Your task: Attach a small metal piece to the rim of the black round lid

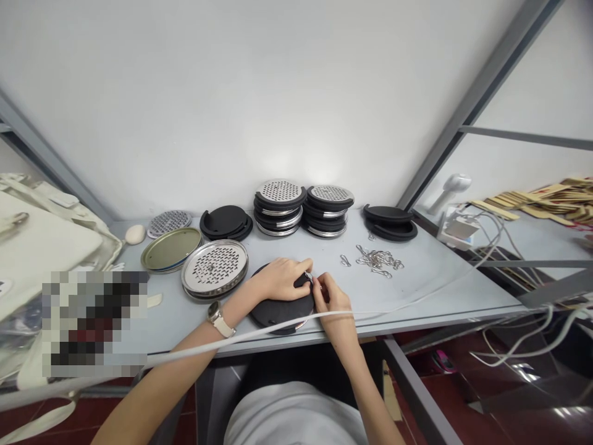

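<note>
A round black disc [282,313] with a bit of shiny metal rim lies at the table's front edge. My left hand [283,279], with a watch at the wrist, rests across its top, fingers bent round its right edge. At that same edge my right hand [334,299] is closed in a pinch; whatever lies between its fingertips is too small to name. Small metal clips [378,259] are scattered to the right. Left of the disc sits a perforated metal plate [217,267] on other round parts.
Two stacks of black and silver discs [279,210] stand near the wall. More black discs [390,222] lie at the back right, a green disc [171,249] at the left. A white cable [398,306] crosses in front of my forearms.
</note>
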### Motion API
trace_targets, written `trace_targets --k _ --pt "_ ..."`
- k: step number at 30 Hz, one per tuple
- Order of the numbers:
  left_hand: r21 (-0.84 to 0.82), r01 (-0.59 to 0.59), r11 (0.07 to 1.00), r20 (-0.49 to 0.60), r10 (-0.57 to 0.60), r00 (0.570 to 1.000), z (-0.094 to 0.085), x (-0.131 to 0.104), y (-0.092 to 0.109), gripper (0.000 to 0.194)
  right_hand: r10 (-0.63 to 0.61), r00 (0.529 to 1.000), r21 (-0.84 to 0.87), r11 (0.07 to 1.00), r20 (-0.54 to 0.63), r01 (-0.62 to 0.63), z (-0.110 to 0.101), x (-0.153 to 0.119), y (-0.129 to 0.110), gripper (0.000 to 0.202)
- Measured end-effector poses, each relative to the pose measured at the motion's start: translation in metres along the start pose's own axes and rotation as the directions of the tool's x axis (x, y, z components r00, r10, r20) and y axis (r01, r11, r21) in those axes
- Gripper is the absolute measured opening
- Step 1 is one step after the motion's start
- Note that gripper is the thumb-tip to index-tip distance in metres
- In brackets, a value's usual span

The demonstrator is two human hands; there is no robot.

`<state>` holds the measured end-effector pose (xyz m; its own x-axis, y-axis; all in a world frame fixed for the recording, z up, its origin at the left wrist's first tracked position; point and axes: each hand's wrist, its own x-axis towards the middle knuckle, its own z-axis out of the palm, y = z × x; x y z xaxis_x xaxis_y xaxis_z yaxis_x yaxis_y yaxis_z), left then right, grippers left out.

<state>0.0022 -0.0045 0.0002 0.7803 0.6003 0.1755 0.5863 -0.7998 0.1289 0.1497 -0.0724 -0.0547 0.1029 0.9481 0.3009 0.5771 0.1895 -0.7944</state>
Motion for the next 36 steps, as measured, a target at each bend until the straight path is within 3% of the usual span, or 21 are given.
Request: trace_targets --k 15,36 --pt "0.014 0.032 0.999 -0.021 -0.031 0.999 0.0027 0.0006 0.0001 0.022 0.011 1.000 -0.041 0.999 0.000 -0.011 -0.0006 -0.0006 0.0010 0.025" --pt "0.045 -0.025 0.999 0.023 0.024 0.999 0.0006 0.0010 0.0003 0.016 -0.029 1.000 -0.113 0.993 -0.008 0.028 0.0002 0.0011 0.0003 0.023"
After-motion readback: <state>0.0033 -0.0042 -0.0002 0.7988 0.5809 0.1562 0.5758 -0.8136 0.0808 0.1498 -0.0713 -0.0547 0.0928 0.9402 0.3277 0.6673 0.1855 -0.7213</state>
